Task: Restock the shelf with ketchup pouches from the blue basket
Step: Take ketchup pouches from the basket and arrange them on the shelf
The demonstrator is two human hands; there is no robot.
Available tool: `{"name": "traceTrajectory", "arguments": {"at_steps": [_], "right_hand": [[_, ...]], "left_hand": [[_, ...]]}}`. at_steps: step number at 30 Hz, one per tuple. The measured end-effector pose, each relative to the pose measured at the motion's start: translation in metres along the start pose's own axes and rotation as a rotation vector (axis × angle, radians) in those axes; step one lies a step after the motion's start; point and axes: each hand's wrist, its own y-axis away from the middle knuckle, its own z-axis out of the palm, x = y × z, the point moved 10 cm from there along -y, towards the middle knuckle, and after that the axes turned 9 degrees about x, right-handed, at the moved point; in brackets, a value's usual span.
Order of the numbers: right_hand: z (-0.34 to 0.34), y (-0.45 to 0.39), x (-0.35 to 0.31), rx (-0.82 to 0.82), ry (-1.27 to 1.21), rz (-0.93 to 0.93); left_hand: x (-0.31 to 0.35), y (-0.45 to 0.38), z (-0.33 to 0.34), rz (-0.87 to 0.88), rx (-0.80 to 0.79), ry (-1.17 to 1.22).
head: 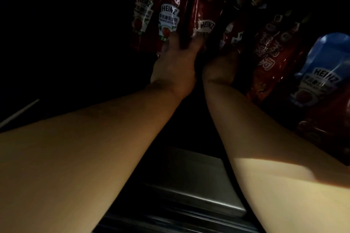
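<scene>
Forearms: both bare, nearest the camera, reaching forward and up into a dark shelf; lit near the bottom edge, in shadow toward the wrists.
Left hand (175, 60): fingers spread and fairly straight, their tips pressed against the lower ends of the standing pouches; one dark pouch edge sits between two of the fingers. No curl around anything shows.
Right hand (220, 68): just beside the left, the two wrists close but not touching. Its fingers go into the shadow among the pouches, so whether it holds anything cannot be told.
Ketchup pouches (168, 19): a row of red Heinz pouches standing upright and packed side by side at the back, white labels facing the camera, directly above the left hand.
Leaning pouch (205, 13): red, tilted, its label just above the left fingertips.
Red pouches with large lettering (269, 51): right of the right hand, slanted, close to the right forearm.
Blue-topped pouch (325, 66): Heinz label, far right, beside the red lettered ones.
Shelf ledge (193, 181): grey metal surface between the two forearms, below the hands.
Lighting: very dim; the left side is black.
</scene>
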Motion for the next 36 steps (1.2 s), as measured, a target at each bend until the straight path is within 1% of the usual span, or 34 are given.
{"name": "traceTrajectory", "arguments": {"at_steps": [2, 4, 6, 7, 9, 11, 14, 15, 18, 22, 25, 28, 30, 33, 36], "right_hand": [[-0.004, 0.0, 0.0, 0.026, 0.007, 0.035], [-0.009, 0.002, 0.001, 0.059, -0.044, 0.076], [-0.007, 0.003, 0.003, 0.035, -0.098, 0.108], [-0.005, 0.005, 0.002, 0.016, -0.094, 0.098], [-0.007, 0.01, -0.003, 0.01, -0.009, 0.026], [-0.014, 0.014, -0.008, 0.077, 0.029, -0.018], [-0.02, 0.018, -0.01, 0.149, 0.059, -0.001], [-0.021, 0.017, -0.009, 0.148, 0.063, 0.004], [-0.02, 0.01, -0.007, 0.123, 0.019, -0.011], [-0.02, 0.01, -0.013, 0.115, -0.073, -0.061], [-0.017, 0.012, -0.015, 0.07, -0.153, -0.073], [-0.02, 0.013, -0.014, 0.072, -0.048, -0.105], [-0.023, 0.011, -0.008, 0.092, 0.045, -0.085], [-0.014, 0.006, -0.004, 0.049, 0.074, -0.082], [-0.006, -0.001, 0.003, 0.007, 0.075, -0.004]], "left_hand": [[-0.001, 0.0, 0.013, 0.023, -0.081, -0.057], [-0.006, -0.002, 0.022, 0.019, -0.126, -0.046], [-0.01, -0.005, 0.032, 0.014, -0.185, -0.064], [-0.013, -0.005, 0.037, 0.004, -0.224, -0.086], [-0.015, -0.005, 0.041, -0.012, -0.27, -0.105], [-0.013, -0.006, 0.036, -0.011, -0.235, -0.054], [-0.012, -0.012, 0.011, -0.023, -0.035, 0.085], [-0.013, -0.013, 0.007, -0.034, -0.009, 0.1], [-0.014, -0.014, 0.01, -0.038, -0.032, 0.055], [-0.021, -0.013, 0.013, -0.098, -0.053, 0.073], [-0.021, -0.011, 0.013, -0.106, -0.067, 0.102], [-0.022, -0.009, 0.01, -0.12, -0.081, 0.137], [-0.023, -0.007, 0.011, -0.154, -0.101, 0.173], [-0.02, -0.005, 0.016, -0.146, -0.151, 0.179], [-0.02, -0.002, 0.018, -0.148, -0.178, 0.163]]}}
